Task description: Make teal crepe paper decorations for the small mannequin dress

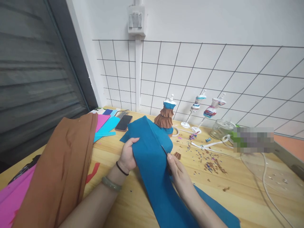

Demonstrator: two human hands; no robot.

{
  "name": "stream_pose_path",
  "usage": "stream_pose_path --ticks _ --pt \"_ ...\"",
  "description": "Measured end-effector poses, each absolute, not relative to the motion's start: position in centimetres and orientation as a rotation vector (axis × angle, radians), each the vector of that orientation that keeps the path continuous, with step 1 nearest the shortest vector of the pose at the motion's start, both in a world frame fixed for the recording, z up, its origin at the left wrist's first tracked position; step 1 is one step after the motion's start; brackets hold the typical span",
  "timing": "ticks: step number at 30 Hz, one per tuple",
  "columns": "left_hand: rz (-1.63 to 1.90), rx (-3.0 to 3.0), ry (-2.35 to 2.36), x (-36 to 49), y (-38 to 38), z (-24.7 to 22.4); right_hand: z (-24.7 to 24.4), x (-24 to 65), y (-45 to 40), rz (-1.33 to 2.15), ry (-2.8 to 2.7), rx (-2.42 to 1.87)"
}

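A long folded sheet of teal-blue crepe paper [152, 164] runs from the middle of the table down toward me. My left hand [129, 155] grips its left edge, the thumb on top and the other fingers hidden beneath. At the sheet's right edge, my right hand [177, 167] is closed around scissors [164, 150]; a thin blade shows against the paper, and most of the handle is covered by the fingers. Just behind the paper stands a small dress form [165, 115] in a blue top and tiered brown ruffles. Another blue strip [216, 205] lies under my right forearm.
Brown crepe paper [57, 161] is stacked at left, over pink sheets [19, 193]. A phone [123, 123] lies behind. Two white mini dress forms [196, 106] [211, 110], a glass jar [222, 128] and paper scraps [212, 166] are on the right. A wire grid [190, 67] covers the wall.
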State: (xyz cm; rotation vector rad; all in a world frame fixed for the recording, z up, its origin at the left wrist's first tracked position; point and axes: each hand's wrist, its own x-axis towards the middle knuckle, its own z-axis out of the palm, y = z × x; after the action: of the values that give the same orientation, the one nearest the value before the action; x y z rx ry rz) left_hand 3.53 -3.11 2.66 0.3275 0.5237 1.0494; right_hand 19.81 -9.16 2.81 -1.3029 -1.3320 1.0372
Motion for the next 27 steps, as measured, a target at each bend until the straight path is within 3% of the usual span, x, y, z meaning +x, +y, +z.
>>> stream_pose_path --ticks 27 --pt "1.058 0.290 0.597 3.85 -3.50 3.42 3.27 19.41 -8.71 1.084 -1.261 -1.296"
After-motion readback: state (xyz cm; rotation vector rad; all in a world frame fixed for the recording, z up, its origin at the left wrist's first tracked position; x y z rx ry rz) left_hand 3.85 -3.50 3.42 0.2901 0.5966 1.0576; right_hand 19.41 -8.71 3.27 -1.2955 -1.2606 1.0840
